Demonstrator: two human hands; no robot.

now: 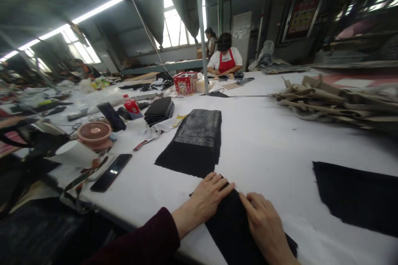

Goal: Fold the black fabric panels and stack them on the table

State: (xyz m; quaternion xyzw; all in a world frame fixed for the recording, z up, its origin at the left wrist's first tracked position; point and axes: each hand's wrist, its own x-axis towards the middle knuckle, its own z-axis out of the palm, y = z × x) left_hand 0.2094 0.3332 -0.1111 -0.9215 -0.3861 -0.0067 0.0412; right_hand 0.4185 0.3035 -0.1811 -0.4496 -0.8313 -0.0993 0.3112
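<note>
black fabric (233,227) is lying under both of the person's hands, near the front edge of a white-topped worktable (267,140), and it is looking like a soft, light panel that is likely to drape and slide rather than keep its shape. the left hand (203,198) is resting almost flat and open on the panel's upper corner, fingers together and pressing down, holding nothing in a grip. the right hand (264,225) is lying just beside it on the same cloth, fingers gently curved, and no pinch is showing. a maroon sleeve (139,240) is covering the left forearm. with a limp piece like this, the safest hold seems to be a wide one, with both hands spread along opposite edges, since a single pinch would probably let it sag or bunch. its outline is looking uneven, and its lower end is running out of view, so i cannot tell how far it reaches. open white surface is stretching to the right as far as a second black panel (354,196), while a third panel (194,143) with a speckled grey upper half is lying just ahead. on the left side of the table, a black smartphone (111,172) and a pink desk fan (94,132) are sitting near a stack of black pieces (159,111), and a bundle of tan strips (329,99) is sitting at the far right.
</note>
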